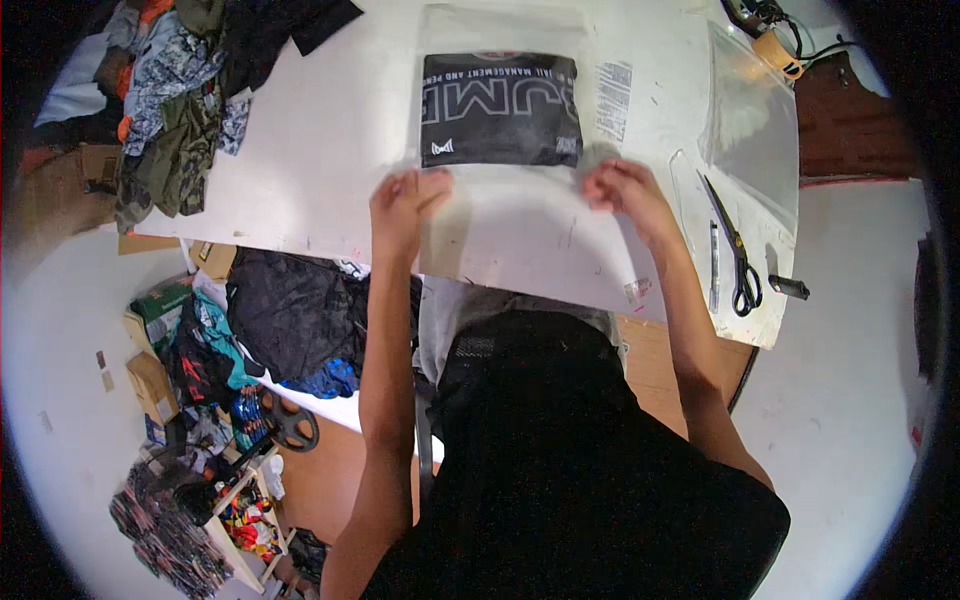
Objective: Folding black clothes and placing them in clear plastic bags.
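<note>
- A person in a black top is leaning over the near edge of the white bench (330, 150), both bare forearms reaching up from below.
- The left hand (405, 205) is gripping the near left corner of a clear plastic bag (520, 225); its fingers are curled and pressed together on the film, thumb side towards the bag.
- The right hand (622, 188) is gripping the same bag further right, its fingers bunched and pinching the plastic just below the dark garment.
- The bag is lying flat in the middle of the bench, its empty near part stretching between the two hands and down to the near edge.
- Inside the far part of the bag, a folded black garment with pale printed lettering (500, 110) is sitting square, touching both hands' fingertips at its near edge.
- Near the right edge of the bench, black-handled scissors (735, 250) are lying with blades pointing away, a slim grey pen-like stick (714, 265) just beside them on the left.
- A small dark oblong object (788, 287) is resting at the near right corner.
- A stack of clear plastic sheets (750, 120) is lying towards the far right corner, with a roll of tan tape (778, 48) beyond it.
- A heap of mixed-colour clothing (180, 90) is covering the far left corner.
</note>
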### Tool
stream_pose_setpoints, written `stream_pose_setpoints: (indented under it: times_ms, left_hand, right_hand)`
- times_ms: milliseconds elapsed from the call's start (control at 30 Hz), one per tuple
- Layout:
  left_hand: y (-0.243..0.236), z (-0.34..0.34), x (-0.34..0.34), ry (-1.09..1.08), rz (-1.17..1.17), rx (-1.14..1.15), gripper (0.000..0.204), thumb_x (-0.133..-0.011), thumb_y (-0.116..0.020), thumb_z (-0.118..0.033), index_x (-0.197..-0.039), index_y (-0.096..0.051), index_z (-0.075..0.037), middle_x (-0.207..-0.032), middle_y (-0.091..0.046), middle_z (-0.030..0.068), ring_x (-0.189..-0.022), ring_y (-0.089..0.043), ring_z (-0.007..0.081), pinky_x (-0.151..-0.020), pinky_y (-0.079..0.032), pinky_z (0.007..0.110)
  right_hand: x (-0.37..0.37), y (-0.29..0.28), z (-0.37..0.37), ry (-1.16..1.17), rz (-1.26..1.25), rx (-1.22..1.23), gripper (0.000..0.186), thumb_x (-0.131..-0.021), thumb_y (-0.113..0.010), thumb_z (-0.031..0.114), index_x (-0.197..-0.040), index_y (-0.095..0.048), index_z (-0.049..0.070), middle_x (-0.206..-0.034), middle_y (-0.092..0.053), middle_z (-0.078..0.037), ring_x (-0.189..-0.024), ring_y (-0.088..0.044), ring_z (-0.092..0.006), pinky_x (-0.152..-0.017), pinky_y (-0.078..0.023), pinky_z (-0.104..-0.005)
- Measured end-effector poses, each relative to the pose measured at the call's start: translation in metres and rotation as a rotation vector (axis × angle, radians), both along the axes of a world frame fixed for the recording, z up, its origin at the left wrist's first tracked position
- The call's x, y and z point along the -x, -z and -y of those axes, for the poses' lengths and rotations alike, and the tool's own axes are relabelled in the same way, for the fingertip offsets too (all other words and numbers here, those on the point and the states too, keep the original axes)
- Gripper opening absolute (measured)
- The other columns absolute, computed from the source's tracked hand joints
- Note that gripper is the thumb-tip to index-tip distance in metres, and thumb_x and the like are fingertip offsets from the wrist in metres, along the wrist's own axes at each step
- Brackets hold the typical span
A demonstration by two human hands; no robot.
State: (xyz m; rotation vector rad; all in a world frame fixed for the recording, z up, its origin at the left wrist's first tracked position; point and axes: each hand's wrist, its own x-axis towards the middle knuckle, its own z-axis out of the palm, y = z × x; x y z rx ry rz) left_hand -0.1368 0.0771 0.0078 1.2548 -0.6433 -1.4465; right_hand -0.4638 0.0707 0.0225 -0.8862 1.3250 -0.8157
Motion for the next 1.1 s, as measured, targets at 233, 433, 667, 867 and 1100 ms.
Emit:
stream_pose_setpoints:
  times_ms: [233,433,667,867,1100]
  left_hand:
    - [-0.029,0.011,-0.006,-0.019,0.313,-0.061,0.041,-0.102,-0.052,-0.039,-0.101,-0.062,0.001,-0.089,-0.069,0.0116,-0.072,-0.067,0.0154,-0.058,-0.053,0.027]
    - [-0.027,0.064,-0.026,0.251,0.451,0.017,0.036,-0.095,-0.064,-0.036,-0.100,-0.066,-0.001,-0.085,-0.068,0.0059,-0.073,-0.063,0.0112,-0.059,-0.051,0.025]
    - [-0.013,0.059,-0.024,0.276,0.253,-0.134,0.024,-0.090,-0.072,-0.020,-0.102,-0.068,0.000,-0.083,-0.067,0.0044,-0.070,-0.063,0.0121,-0.061,-0.051,0.025]
    - [0.002,0.064,-0.024,0.390,0.224,-0.047,0.019,-0.090,-0.070,-0.016,-0.100,-0.069,0.001,-0.082,-0.066,0.0048,-0.063,-0.061,0.0116,-0.053,-0.047,0.025]
    - [-0.001,0.077,-0.002,0.301,0.280,-0.037,0.012,-0.098,-0.055,-0.014,-0.097,-0.057,-0.002,-0.083,-0.063,0.0058,-0.070,-0.068,0.0174,-0.056,-0.052,0.028]
  right_hand:
    - [0.001,-0.027,-0.025,0.080,-0.029,-0.103,0.031,-0.097,-0.062,0.027,-0.112,-0.064,0.000,-0.096,-0.071,-0.011,-0.080,-0.070,-0.0158,-0.069,-0.057,-0.0254]
    - [-0.013,-0.007,-0.017,0.025,0.118,-0.071,0.025,-0.099,-0.058,0.020,-0.109,-0.064,-0.003,-0.098,-0.071,-0.012,-0.080,-0.070,-0.0155,-0.068,-0.058,-0.0262]
    - [-0.001,-0.004,-0.013,0.089,0.125,-0.098,0.014,-0.096,-0.056,0.011,-0.100,-0.062,-0.001,-0.092,-0.070,-0.012,-0.078,-0.072,-0.0192,-0.064,-0.058,-0.0263]
    - [0.003,-0.012,-0.009,0.124,0.105,-0.073,0.016,-0.096,-0.058,0.016,-0.100,-0.063,0.001,-0.092,-0.070,-0.012,-0.079,-0.072,-0.0189,-0.063,-0.057,-0.0264]
    - [0.004,0.002,0.011,0.173,0.081,-0.015,0.019,-0.096,-0.057,0.017,-0.096,-0.064,0.000,-0.089,-0.070,-0.011,-0.073,-0.069,-0.0169,-0.063,-0.056,-0.0279]
